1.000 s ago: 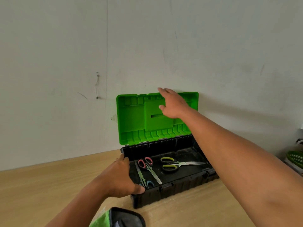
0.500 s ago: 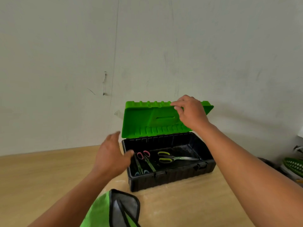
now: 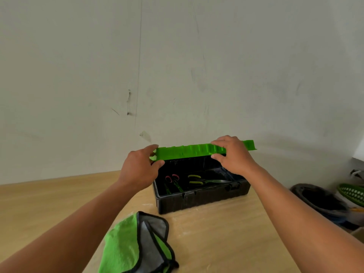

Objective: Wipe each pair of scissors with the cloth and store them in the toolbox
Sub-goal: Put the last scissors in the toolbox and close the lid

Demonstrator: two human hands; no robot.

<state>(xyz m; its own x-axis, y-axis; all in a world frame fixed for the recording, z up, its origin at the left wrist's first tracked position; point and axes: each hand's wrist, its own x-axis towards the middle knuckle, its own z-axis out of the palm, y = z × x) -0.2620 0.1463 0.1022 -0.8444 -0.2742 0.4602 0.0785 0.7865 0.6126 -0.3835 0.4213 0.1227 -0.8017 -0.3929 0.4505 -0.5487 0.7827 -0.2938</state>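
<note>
A black toolbox (image 3: pixel 201 200) stands on the wooden table against the wall. Its green lid (image 3: pixel 189 152) is tipped forward, about halfway down over the box. My left hand (image 3: pixel 140 168) grips the lid's left front corner, thumb under the edge. My right hand (image 3: pixel 232 154) holds the lid's right part, fingers on top and thumb below. Inside lie scissors with pink handles (image 3: pixel 173 181) on the left and larger scissors with yellow-green handles (image 3: pixel 204 181) in the middle. A green and grey cloth (image 3: pixel 137 247) lies crumpled on the table in front of the box.
The wooden table (image 3: pixel 226 243) ends at the right, where a dark round container (image 3: pixel 319 201) and a green perforated basket (image 3: pixel 352 194) stand lower down. The plain wall (image 3: pixel 177 66) rises directly behind the box.
The lid has swung from upright to about halfway down. My right hand came down with it. My left hand left the box's front rim and took hold of the lid's left corner.
</note>
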